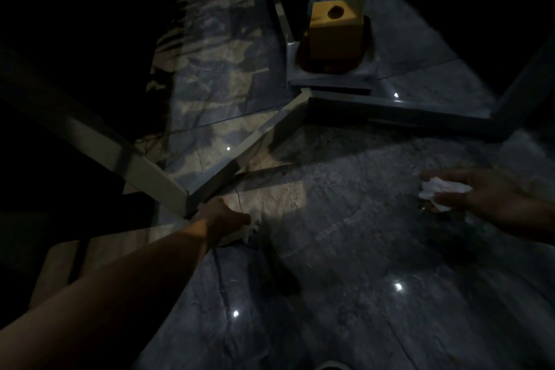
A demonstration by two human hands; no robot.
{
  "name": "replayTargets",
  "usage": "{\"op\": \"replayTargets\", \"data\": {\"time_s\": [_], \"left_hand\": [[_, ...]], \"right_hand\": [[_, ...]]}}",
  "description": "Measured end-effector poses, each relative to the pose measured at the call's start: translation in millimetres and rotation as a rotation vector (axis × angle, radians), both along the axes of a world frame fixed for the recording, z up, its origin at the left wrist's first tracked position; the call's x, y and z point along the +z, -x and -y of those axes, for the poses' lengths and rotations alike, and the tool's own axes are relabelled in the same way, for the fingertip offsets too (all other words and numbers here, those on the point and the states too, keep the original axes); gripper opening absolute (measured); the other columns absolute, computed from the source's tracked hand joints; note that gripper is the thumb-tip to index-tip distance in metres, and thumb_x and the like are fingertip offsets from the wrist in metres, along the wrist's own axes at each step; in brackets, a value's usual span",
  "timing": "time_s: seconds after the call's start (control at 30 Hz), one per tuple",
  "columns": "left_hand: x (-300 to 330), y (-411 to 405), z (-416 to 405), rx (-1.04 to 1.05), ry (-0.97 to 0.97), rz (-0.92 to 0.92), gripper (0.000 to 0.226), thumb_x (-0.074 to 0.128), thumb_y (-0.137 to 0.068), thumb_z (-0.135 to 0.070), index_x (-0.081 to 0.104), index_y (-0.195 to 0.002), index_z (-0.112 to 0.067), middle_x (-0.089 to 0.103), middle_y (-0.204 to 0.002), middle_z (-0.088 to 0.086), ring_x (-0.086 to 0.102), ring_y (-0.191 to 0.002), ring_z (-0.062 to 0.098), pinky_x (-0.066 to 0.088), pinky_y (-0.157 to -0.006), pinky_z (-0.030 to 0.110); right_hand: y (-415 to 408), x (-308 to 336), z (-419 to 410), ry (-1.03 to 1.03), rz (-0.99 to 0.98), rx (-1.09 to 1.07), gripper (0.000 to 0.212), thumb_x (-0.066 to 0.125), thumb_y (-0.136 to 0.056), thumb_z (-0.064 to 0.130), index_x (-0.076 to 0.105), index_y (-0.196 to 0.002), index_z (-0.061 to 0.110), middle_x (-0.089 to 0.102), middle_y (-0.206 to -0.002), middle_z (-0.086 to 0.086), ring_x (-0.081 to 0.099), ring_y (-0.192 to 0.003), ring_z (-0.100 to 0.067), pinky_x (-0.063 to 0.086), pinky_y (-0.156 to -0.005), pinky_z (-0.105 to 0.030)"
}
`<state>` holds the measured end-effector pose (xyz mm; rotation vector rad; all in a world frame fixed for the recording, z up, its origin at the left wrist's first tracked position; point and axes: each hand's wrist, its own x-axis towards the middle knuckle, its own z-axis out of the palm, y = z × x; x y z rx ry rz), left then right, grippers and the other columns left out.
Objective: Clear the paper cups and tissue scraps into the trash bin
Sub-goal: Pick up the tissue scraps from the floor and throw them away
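Note:
The scene is very dark. My left hand (223, 219) reaches forward over a glossy dark marble-like surface (345, 249), fingers closed around a small white tissue scrap (249, 230) at the fingertips. At the right, my right hand (486, 195) holds a crumpled white tissue scrap (441, 189) between thumb and fingers, just above the surface. No paper cup and no trash bin can be made out in this dim view.
A yellow box with a round hole on top (335, 30) stands on a pale square base (330, 75) at the back, a plastic bag behind it. Pale frame bars (264, 141) cross the middle. Far left and right corners are black.

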<state>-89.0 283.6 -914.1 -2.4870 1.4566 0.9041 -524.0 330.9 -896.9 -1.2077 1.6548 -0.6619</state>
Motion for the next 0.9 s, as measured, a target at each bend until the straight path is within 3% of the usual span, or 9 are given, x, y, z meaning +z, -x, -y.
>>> {"op": "replayTargets", "data": {"time_s": [0.1,0.2,0.33,0.43,0.53,0.67,0.73,0.8,0.9], "left_hand": [[-8.8,1.4,-9.1,0.011,-0.057,-0.055,0.101,0.088,-0.052,-0.057,0.051,-0.136,-0.014,0.055,-0.138,0.014,0.054,-0.123,0.030,0.051,-0.093,0.032],[-24.8,-2.2,-7.6,-0.006,-0.095,-0.147,0.095,0.090,-0.040,-0.060,0.059,-0.118,-0.015,0.063,-0.120,0.017,0.066,-0.098,0.030,0.054,-0.049,0.026],[-13.4,21.4,-16.5,-0.087,-0.083,-0.177,0.061,0.092,-0.052,-0.033,0.055,-0.098,-0.020,0.056,-0.110,0.008,0.063,-0.094,0.024,0.062,-0.074,0.038],[-11.4,40.7,-15.5,-0.115,-0.133,-0.237,0.023,0.080,-0.075,-0.005,0.063,-0.090,-0.010,0.064,-0.095,0.009,0.067,-0.086,0.023,0.061,-0.078,0.037],[-7.6,50.2,-1.4,-0.079,-0.124,-0.325,0.013,0.073,-0.081,-0.001,0.066,-0.092,-0.006,0.065,-0.093,0.011,0.069,-0.089,0.027,0.062,-0.076,0.039],[1.3,57.9,8.9,-0.019,-0.218,-0.614,0.013,0.062,-0.091,-0.005,0.063,-0.104,-0.005,0.068,-0.101,0.016,0.069,-0.081,0.023,0.059,-0.058,0.027],[7.7,64.3,10.5,0.018,-0.270,-0.773,0.013,0.053,-0.096,-0.004,0.061,-0.106,-0.003,0.067,-0.095,0.015,0.067,-0.077,0.021,0.058,-0.055,0.025],[12.2,73.8,13.7,0.071,-0.310,-0.916,0.019,0.046,-0.098,-0.002,0.057,-0.114,-0.001,0.064,-0.096,0.018,0.067,-0.077,0.023,0.059,-0.059,0.031],[20.1,91.7,21.5,0.007,-0.305,-0.958,0.022,0.045,-0.098,-0.003,0.056,-0.118,-0.004,0.064,-0.103,0.015,0.071,-0.080,0.022,0.059,-0.060,0.032]], "right_hand": [[5.1,1.7,-2.0,-0.025,-0.007,0.034,0.036,0.066,-0.078,-0.010,0.066,-0.103,0.016,0.068,-0.107,-0.019,0.066,-0.067,0.004,0.048,-0.056,-0.002],[7.9,3.6,-5.0,-0.039,0.004,0.038,0.035,0.070,-0.078,-0.002,0.065,-0.107,0.017,0.071,-0.104,-0.019,0.066,-0.059,0.003,0.050,-0.048,-0.010],[8.5,6.1,-9.1,-0.058,0.098,0.011,0.085,0.087,-0.026,0.064,0.069,-0.099,0.025,0.073,-0.100,-0.007,0.072,-0.081,-0.013,0.059,-0.068,-0.019],[11.6,2.9,-10.4,-0.070,0.130,0.004,0.091,0.079,-0.013,0.075,0.072,-0.093,0.031,0.075,-0.095,-0.003,0.071,-0.086,-0.025,0.059,-0.072,-0.035],[13.3,5.9,-12.4,-0.068,0.136,-0.016,0.076,0.085,-0.025,0.063,0.073,-0.092,0.030,0.074,-0.104,-0.013,0.068,-0.099,-0.039,0.050,-0.086,-0.059],[15.7,9.6,-14.1,-0.043,0.210,-0.070,0.068,0.091,-0.032,0.053,0.073,-0.091,0.024,0.074,-0.104,-0.017,0.068,-0.100,-0.038,0.054,-0.084,-0.046],[13.2,13.9,-13.8,-0.038,0.238,-0.072,0.030,0.084,-0.065,0.014,0.070,-0.092,0.020,0.069,-0.109,-0.025,0.064,-0.105,-0.045,0.054,-0.080,-0.040],[21.4,7.1,-11.7,-0.030,0.240,-0.073,0.035,0.065,-0.078,-0.012,0.068,-0.096,0.017,0.066,-0.114,-0.027,0.061,-0.108,-0.048,0.054,-0.079,-0.039],[28.7,8.3,-16.1,-0.022,0.234,-0.084,0.036,0.061,-0.079,-0.015,0.066,-0.104,0.012,0.068,-0.112,-0.023,0.062,-0.107,-0.046,0.054,-0.081,-0.040]]}}
